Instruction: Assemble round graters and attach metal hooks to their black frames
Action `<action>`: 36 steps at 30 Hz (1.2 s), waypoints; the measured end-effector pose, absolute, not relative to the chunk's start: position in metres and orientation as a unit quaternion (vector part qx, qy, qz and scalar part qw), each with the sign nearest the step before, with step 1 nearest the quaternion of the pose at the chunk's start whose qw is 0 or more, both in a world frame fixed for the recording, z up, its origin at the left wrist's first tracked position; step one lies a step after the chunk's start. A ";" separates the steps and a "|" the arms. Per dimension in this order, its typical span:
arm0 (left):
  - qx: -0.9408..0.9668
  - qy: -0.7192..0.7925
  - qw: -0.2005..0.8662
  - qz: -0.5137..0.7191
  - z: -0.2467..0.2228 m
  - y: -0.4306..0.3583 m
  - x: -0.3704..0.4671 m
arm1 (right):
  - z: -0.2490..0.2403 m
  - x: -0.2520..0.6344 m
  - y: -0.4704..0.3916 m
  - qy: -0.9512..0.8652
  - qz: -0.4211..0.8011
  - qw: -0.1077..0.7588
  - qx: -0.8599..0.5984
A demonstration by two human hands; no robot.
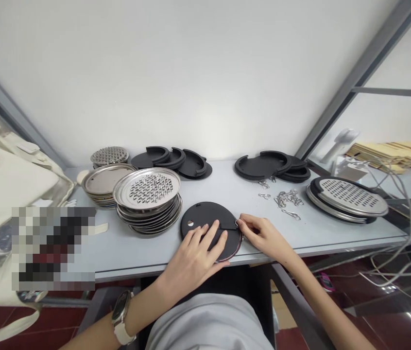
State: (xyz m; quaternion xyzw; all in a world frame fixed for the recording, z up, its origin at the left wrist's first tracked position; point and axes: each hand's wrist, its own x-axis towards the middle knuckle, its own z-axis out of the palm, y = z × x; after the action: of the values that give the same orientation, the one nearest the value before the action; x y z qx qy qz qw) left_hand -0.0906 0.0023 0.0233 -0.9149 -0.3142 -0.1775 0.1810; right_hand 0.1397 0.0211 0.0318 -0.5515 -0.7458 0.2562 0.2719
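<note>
A black round disc point(207, 211) lies near the front of the table, with a small hole at its left and a straight seam across it. My left hand point(196, 255) holds it, fingers spread over the top and thumb along the near rim. At the disc's right edge, the thumb and forefinger of my right hand point(262, 237) pinch a small metal clip, mostly hidden by the fingertips. More loose wire clips point(287, 198) lie beyond my right hand. To the left stand stacked round metal graters point(147, 189), the top one with raised teeth.
Round metal plates point(107, 180) and another toothed grater point(110, 155) stand at back left. Black ring-shaped holders point(191, 163) lie along the wall, with more holders point(262, 165) at back right. Slotted graters point(353, 197) are stacked at right, near white cables point(407, 209). Cream fabric bags point(8, 180) crowd the left.
</note>
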 end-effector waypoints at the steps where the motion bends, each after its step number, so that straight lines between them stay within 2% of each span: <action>1: -0.915 -0.313 0.181 -0.176 0.023 0.002 -0.091 | 0.031 0.140 0.021 -0.744 0.258 0.275 -0.551; 27: -0.907 -0.329 0.184 -0.186 0.019 0.001 -0.087 | 0.026 0.138 0.021 -0.737 0.247 0.301 -0.553; 36: -0.906 -0.324 0.184 -0.199 0.020 0.001 -0.087 | 0.028 0.138 0.020 -0.721 0.268 0.336 -0.543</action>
State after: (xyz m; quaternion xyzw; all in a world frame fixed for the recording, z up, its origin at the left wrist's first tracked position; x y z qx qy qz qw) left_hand -0.0873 0.0009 0.0200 -0.9064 -0.3245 -0.1985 0.1835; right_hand 0.1377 0.0200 0.0282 -0.5434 -0.7210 0.2679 0.3363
